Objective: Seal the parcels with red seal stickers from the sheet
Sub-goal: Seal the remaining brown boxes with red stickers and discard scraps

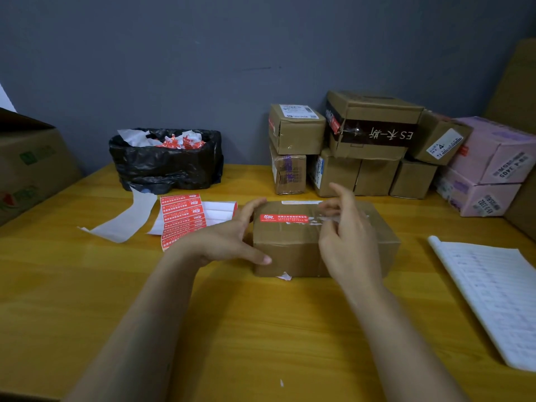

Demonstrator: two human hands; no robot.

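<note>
Brown cardboard parcel (290,253), dead centre of the head view, sitting on the yellow wooden worktop (261,329). One red seal sticker (282,218) is already laid along its top. The left hand (229,242) clamps the parcel's left end, with the thumb along the front face and the fingers curved over the top edge. The right hand (348,236) hovers over the right half of the top with loosely bent fingers. It's blurred, so I can't tell whether it is pressing, pinching or clear of the surface.

Now the dangers. The sticker's right end runs onto clear glossy tape (319,220) and under that blur. If it isn't rubbed down there, I'd expect the end to lift. A hard sideways rub could also skid the parcel if the left grip slackens.

Just left of centre, the sheet of red seal stickers (181,219) lies right beside the left wrist. A careless forearm sweep could drag or crease it, or push it towards the worktop's near edge.
</note>
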